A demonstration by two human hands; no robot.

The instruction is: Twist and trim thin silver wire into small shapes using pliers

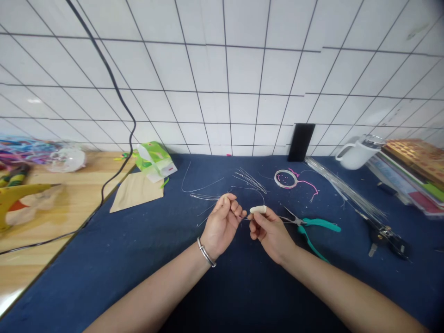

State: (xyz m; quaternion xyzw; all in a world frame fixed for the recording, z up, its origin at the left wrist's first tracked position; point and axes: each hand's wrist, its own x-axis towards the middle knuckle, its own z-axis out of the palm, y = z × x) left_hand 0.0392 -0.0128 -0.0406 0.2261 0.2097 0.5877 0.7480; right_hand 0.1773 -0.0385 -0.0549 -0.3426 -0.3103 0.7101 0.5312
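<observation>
My left hand, with a silver bangle at its wrist, is raised palm up over the blue cloth, its fingers curled and pinched on a thin wire. Close on its right, my right hand is closed on the same thin wire, which runs between the two hands. A white cover wraps one finger of my right hand. A curved end of wire rises above that finger. Behind the hands lie loose thin wires. Open pliers with teal handles rest just right of my right hand.
A white ring with pink beads lies behind the pliers. A bundle of straight wires, keys, a white jug and stacked books are at right. Left are a beige cloth, green packet and yellow glue gun.
</observation>
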